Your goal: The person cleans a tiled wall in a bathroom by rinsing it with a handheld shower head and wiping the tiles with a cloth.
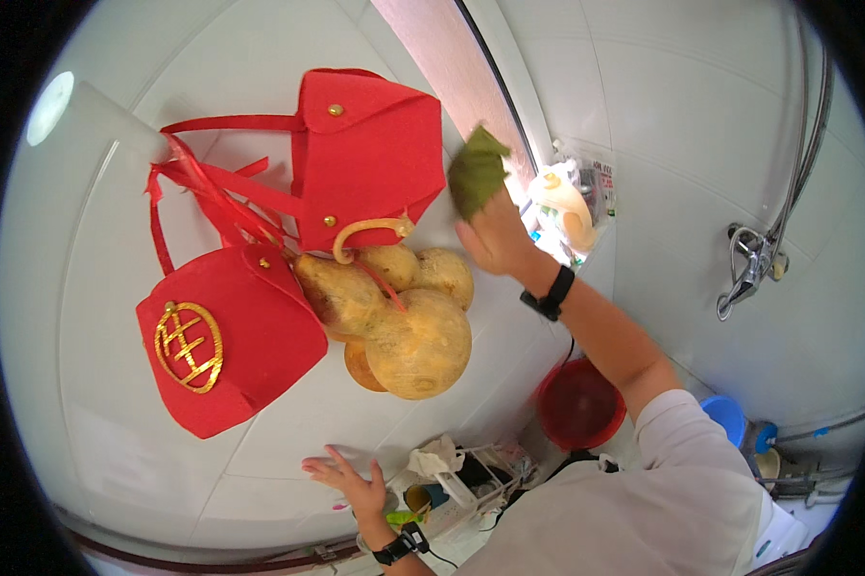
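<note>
My right hand (501, 230) is raised and grips a green cloth (478, 171) beside the window edge. Low on the left, my left hand (357, 486) has its fingers apart and holds nothing; it is close to the white tiled wall, and I cannot tell whether it touches. Between the hands hangs a bunch of dried bottle gourds (418, 345), one with a curled stem. Two red felt bags hang beside them: one with gold studs (368, 158), the other bearing a gold emblem (242, 345). Red ribbons (224, 187) run from a white fitting to the bunch.
At the right wall are a chrome shower mixer (749, 266) and hose. Plastic-wrapped items (569, 205) sit on the window ledge. Below stand a red bucket (580, 403), a blue basin (724, 417) and a white rack (476, 475) with a cloth over it.
</note>
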`<state>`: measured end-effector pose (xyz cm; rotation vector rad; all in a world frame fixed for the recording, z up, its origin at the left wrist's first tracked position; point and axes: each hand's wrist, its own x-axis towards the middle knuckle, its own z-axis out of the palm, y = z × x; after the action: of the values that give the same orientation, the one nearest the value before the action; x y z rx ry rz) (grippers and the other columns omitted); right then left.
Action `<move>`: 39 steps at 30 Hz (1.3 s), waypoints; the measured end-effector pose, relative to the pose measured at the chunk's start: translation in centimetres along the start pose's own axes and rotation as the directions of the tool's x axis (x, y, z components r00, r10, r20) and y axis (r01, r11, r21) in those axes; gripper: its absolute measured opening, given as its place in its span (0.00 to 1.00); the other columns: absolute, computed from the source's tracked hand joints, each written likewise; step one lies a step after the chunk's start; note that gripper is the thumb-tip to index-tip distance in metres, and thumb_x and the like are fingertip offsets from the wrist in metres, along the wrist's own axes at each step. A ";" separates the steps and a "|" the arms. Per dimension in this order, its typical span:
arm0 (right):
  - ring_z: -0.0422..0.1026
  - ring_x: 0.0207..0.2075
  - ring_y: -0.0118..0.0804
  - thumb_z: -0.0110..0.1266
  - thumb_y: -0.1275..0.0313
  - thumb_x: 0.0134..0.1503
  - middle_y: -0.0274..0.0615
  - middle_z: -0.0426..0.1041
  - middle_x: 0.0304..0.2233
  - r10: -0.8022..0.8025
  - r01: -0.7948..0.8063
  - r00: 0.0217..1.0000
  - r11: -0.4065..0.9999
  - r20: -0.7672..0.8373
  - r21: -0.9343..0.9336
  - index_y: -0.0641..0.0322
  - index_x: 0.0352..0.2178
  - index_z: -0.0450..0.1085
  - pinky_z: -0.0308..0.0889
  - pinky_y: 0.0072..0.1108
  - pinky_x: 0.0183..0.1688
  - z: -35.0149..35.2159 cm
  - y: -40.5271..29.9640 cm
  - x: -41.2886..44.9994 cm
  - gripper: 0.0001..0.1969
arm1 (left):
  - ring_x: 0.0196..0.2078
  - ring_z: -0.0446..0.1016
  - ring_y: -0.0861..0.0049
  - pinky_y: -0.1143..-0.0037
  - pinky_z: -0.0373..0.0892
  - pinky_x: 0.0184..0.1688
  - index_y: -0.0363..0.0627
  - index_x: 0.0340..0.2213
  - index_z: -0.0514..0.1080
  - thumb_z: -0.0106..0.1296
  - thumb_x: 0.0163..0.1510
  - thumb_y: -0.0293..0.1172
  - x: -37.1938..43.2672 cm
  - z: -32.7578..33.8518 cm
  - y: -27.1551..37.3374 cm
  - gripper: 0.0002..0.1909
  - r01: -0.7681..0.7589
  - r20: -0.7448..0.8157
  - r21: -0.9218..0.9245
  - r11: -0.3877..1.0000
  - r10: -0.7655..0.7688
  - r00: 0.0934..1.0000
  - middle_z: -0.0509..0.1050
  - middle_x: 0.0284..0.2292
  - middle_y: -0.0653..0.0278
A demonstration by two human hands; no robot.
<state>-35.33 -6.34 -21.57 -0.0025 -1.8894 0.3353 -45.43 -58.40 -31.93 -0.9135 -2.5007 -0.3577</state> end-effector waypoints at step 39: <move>0.62 0.53 0.65 0.42 0.65 0.55 0.62 0.70 0.45 -0.655 0.676 0.737 0.707 0.168 -0.208 0.75 0.42 0.69 0.40 0.49 0.67 -8.7 -2.9 23.6 0.21 | 0.62 0.41 0.23 0.34 0.39 0.59 0.39 0.62 0.53 0.44 0.54 0.50 -2.3 3.9 1.7 0.40 0.038 0.016 -0.051 0.998 -0.038 0.999 0.43 0.60 0.20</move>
<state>-34.84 -3.23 3.51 0.5251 -1.8627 -0.4231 -44.04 -56.88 -36.26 -0.8927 -2.5366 -0.4303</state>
